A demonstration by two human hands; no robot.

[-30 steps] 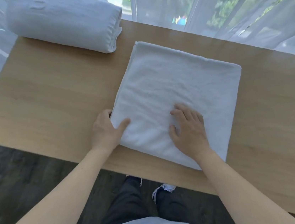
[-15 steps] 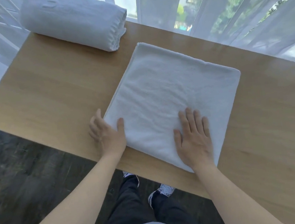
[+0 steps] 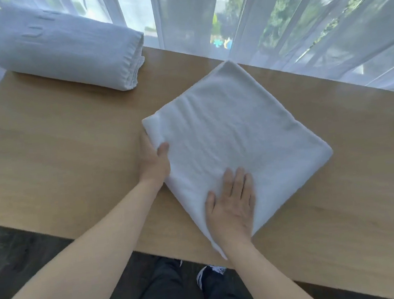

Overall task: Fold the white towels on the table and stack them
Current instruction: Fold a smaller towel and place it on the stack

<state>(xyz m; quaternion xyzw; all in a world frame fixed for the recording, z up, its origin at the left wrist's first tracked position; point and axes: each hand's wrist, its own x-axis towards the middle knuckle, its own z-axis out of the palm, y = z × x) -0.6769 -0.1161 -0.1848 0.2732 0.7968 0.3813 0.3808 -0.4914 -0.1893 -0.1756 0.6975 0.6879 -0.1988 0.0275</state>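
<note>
A wooden counter (image 3: 54,152) was seen running across the view, backed by sheer white curtains (image 3: 274,15) over a window. A folded white towel (image 3: 233,130) was laid flat on the counter near its middle, turned so that one corner pointed at the curtains and another reached the near edge of the counter. A second white towel, rolled into a thick bundle (image 3: 64,46), was set at the far left corner of the counter, well apart from the folded one. The left hand (image 3: 154,162) was placed at the left edge of the folded towel, its grip closed on that edge with the thumb on top and the fingers tucked underneath. The right hand (image 3: 231,207) was laid flat on the near corner of the towel, fingers straight and held together, pressing the cloth down with nothing grasped. Dark trousers and a shoe (image 3: 210,273) were visible on the dark floor below the near edge.
</note>
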